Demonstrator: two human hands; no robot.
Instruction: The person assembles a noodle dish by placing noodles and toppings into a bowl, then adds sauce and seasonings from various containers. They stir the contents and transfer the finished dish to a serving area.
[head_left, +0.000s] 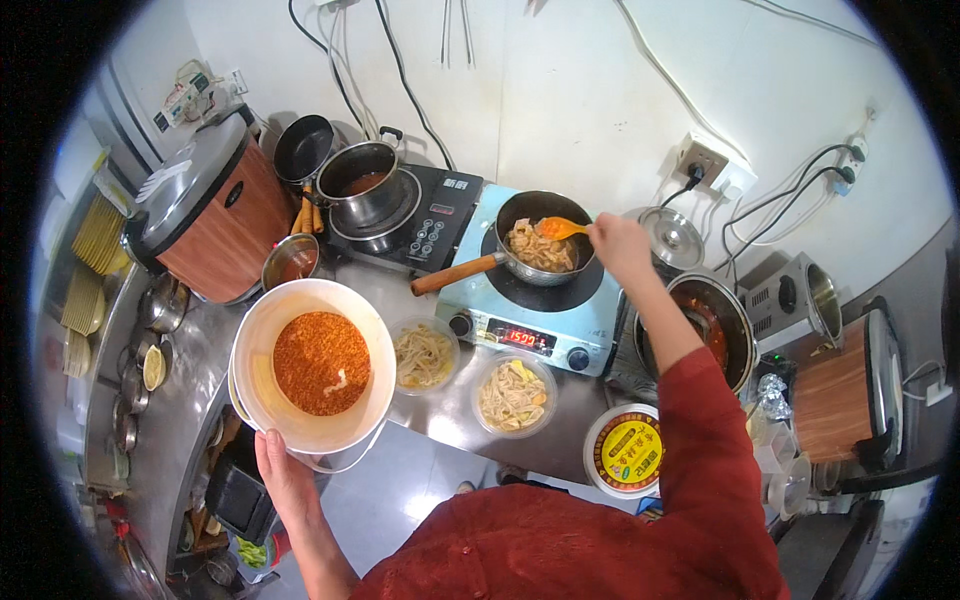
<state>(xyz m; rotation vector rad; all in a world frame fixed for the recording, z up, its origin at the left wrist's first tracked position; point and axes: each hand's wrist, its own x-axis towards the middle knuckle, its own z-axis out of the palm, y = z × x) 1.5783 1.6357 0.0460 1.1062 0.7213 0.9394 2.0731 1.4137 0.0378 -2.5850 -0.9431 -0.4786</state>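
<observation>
My left hand grips the rim of a white plastic bucket, tilted so that the crushed red chili inside shows. Over a saucepan my right hand holds a yellow spoon bearing an orange-red paste or sauce. Sliced food in brownish liquid lies in that pan, which stands on a light-blue induction cooker, its wooden handle pointing left. In front of the cooker are two clear round tubs, one with pale strips, the other with noodle-like strips.
A black induction cooker with a steel pot stands behind left, beside a large wood-patterned cooker. A small steel bowl of red sauce adjoins the bucket. At right are a pot, a yellow-labelled lid and a second wood-patterned cooker.
</observation>
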